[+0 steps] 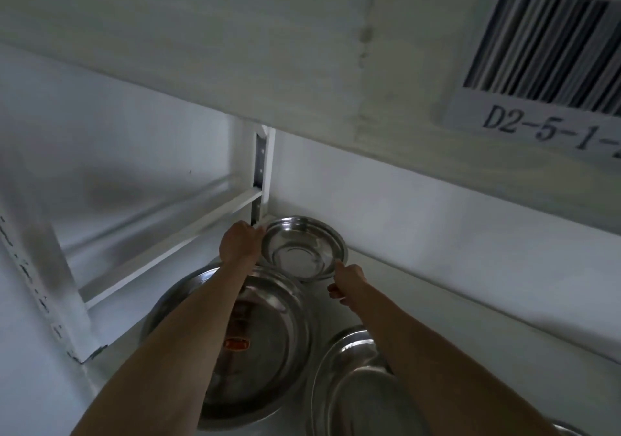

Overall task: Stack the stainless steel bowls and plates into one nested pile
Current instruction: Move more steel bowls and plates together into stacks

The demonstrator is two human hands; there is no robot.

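Note:
A small stainless steel bowl [302,249] is tilted toward me at the back of a white shelf. My left hand [240,242] grips its left rim and my right hand [347,279] pinches its near right rim. Below it a large steel plate [268,345] lies flat on the shelf, partly hidden by my left forearm, with an orange reflection in it. Another steel plate [353,385] lies at the lower right, overlapping the large one's edge.
The white shelf board [437,301] runs along a white back wall. A white upright post [260,166] and crossbar stand at the back left. The shelf above, with a barcode label [544,66], hangs close overhead. A sliver of more steel [568,430] shows at the bottom right.

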